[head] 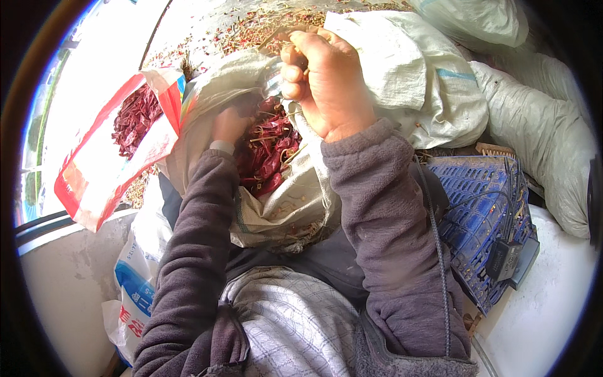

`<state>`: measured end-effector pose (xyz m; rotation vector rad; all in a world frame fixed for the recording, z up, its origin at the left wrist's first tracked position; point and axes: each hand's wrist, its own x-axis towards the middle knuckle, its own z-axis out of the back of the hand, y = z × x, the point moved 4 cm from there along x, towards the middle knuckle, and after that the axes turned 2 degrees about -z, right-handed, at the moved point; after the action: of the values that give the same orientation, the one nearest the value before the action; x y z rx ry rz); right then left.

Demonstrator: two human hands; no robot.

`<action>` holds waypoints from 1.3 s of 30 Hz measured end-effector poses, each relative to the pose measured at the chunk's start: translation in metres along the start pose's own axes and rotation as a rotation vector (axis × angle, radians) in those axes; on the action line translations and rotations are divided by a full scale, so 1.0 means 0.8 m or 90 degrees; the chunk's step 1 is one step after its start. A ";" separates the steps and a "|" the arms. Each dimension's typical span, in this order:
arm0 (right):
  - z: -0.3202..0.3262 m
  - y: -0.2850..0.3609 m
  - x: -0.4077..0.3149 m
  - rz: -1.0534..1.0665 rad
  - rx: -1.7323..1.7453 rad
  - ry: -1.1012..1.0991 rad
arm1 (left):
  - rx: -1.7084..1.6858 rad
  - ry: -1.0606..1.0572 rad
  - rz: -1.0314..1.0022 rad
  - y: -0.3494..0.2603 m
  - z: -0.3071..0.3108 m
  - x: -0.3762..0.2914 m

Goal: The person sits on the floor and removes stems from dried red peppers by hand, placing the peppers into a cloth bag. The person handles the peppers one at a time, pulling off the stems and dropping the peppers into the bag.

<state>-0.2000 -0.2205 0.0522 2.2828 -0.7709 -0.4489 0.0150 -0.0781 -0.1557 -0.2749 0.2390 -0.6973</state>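
An open woven sack (278,207) of dried red chilies (273,141) rests at my lap, several pale stems among the pods. My left hand (231,123) reaches inside the sack at its left side, against the chilies. It is blurred, and its fingertips are hidden. Above the sack's far right rim my right hand (325,75) is raised with curled fingers. Small brownish bits, apparently chili stems (305,70), poke out of that fist. To the left stands a red and white plastic bag (158,141) with more dark red dried chilies (136,120) in it.
Loose stems and chili scraps (254,30) litter the floor ahead. Full white woven sacks (532,122) and a folded sack (400,61) lie at the right. A blue plastic crate (480,212) carries a black adapter (504,259) with cords. A printed plastic bag (136,278) hangs left.
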 end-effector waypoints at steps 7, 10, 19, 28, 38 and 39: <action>-0.002 -0.010 0.001 -0.025 -0.209 0.023 | -0.266 0.092 -0.064 0.039 -0.001 -0.022; -0.007 -0.009 0.000 0.192 -0.652 -0.006 | -0.405 0.019 -0.070 0.041 0.024 -0.062; -0.009 -0.089 0.008 0.128 -1.021 0.192 | -0.950 0.116 -0.018 -0.010 0.096 -0.158; -0.028 -0.123 -0.035 -0.327 -0.725 0.383 | -0.875 0.154 -0.047 -0.022 0.115 -0.202; -0.028 -0.148 -0.033 -0.054 -0.873 0.431 | -0.768 0.134 -0.081 -0.032 0.130 -0.228; -0.032 -0.144 -0.034 0.052 -0.914 0.460 | -0.761 0.126 -0.091 -0.034 0.131 -0.228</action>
<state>-0.1615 -0.1221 -0.0067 0.8996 -0.0353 -0.0293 -0.1045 0.0402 -0.0261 -1.3748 0.8249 -0.6530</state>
